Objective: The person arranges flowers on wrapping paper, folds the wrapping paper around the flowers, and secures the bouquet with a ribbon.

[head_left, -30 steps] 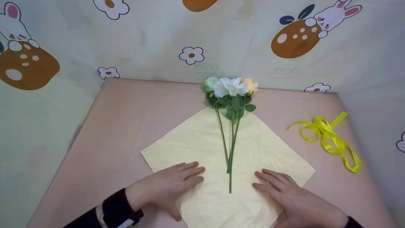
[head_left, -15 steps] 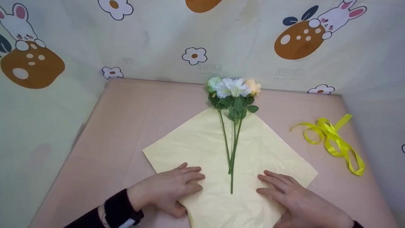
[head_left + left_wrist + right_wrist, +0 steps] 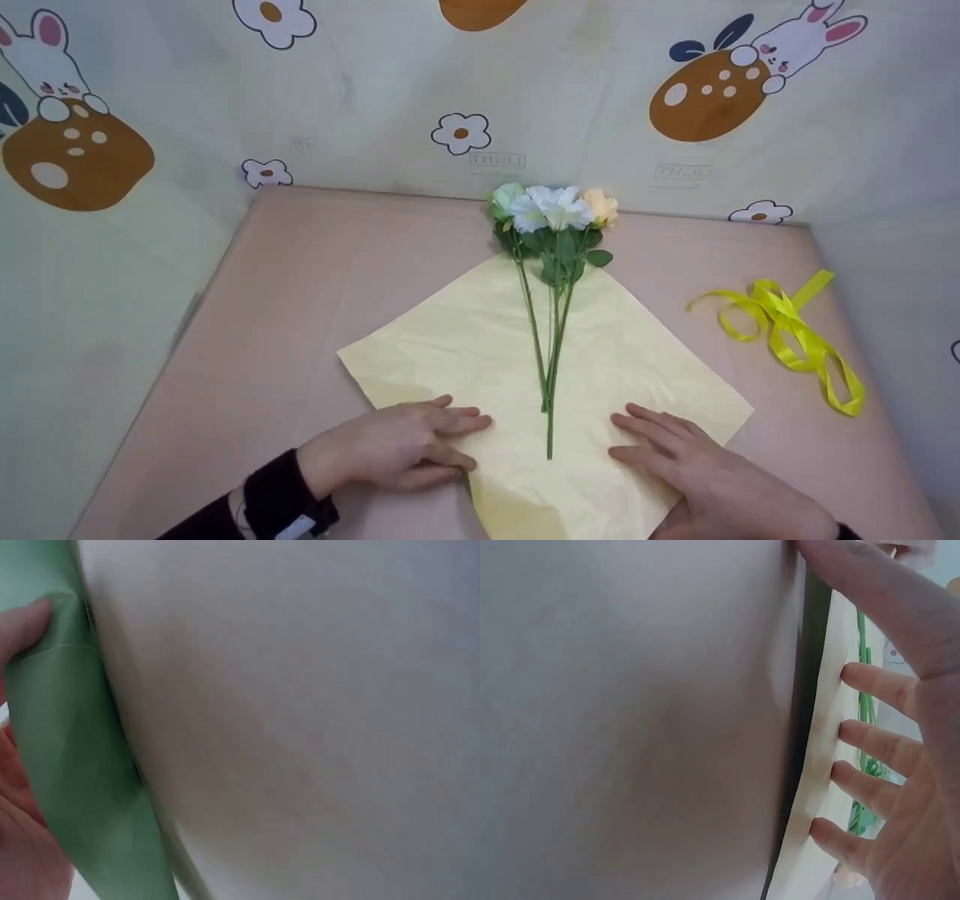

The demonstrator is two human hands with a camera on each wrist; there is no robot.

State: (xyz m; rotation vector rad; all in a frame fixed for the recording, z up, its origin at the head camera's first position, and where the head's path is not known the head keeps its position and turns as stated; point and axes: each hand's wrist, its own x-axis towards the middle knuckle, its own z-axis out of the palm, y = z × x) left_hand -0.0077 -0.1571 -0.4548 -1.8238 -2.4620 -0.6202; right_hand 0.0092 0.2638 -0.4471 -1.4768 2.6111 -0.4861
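Note:
A sheet of pale yellow wrapping paper (image 3: 442,322) lies cornerwise on the table. Several flowers (image 3: 551,208), white, pale green and peach, rest on it with their stems toward me. At the lower left edge, my left hand (image 3: 386,450) pinches the paper, fingers on top and thumb underneath. The left wrist view shows that thumb against the paper's green underside (image 3: 82,765), where the edge is lifted. Across the stems, my right hand (image 3: 697,469) touches the lower right part of the sheet with spread, fairly straight fingers; its thumb is near the edge in the right wrist view.
A loose, looped yellow ribbon (image 3: 799,337) lies at the right on the pink table (image 3: 262,300). Behind it hangs a patterned cloth (image 3: 360,97) with rabbits and flowers, continuing along both sides. The flower heads reach the table's back edge.
My left thumb has moved in under the paper, and the lower left edge has lifted and shifted inward. The right hand keeps its place on the sheet.

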